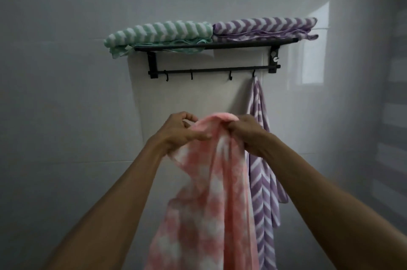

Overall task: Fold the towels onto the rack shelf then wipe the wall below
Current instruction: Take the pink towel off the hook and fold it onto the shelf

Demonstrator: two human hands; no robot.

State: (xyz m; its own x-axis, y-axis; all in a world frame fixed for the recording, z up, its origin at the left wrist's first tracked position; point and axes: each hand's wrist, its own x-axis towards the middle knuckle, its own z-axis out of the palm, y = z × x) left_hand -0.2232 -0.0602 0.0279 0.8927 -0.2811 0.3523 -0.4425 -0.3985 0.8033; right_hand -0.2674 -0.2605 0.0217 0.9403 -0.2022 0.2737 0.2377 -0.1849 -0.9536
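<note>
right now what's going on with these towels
A person holds a pink towel up by its top edge, left hand and right hand both gripping it. A green towel and a purple one lie folded on the rack. Another purple towel hangs from a hook.

A folded green striped towel [158, 35] and purple one [264, 27] (side by side, touching) are carried by the black rack shelf [220, 45].

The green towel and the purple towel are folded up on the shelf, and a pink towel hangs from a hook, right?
Not quite. In the head view the towel on the hook is purple striped. The pink towel is held by both hands.
</note>
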